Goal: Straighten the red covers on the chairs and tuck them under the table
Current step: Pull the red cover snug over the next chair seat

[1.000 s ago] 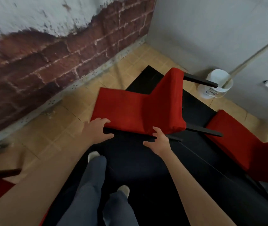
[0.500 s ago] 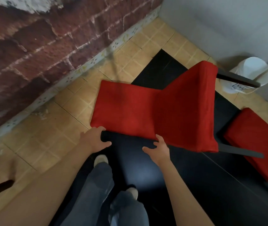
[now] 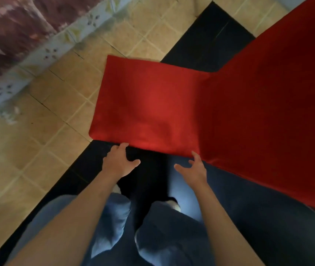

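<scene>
Your left hand (image 3: 118, 163) and right hand (image 3: 195, 167): fingers spread, holding nothing. Cover (image 3: 152, 108) hem just past fingertips, barely touching. Pinch hem both corners, pull evenly toward you, keep tension level.

Both bare forearms reach forward, side by side. The left hand (image 3: 118, 163) has loosely spread fingers (image 3: 123, 145) and its thumb out to the right. The right hand (image 3: 194, 168) is spread open, thumb pointing left.
</scene>
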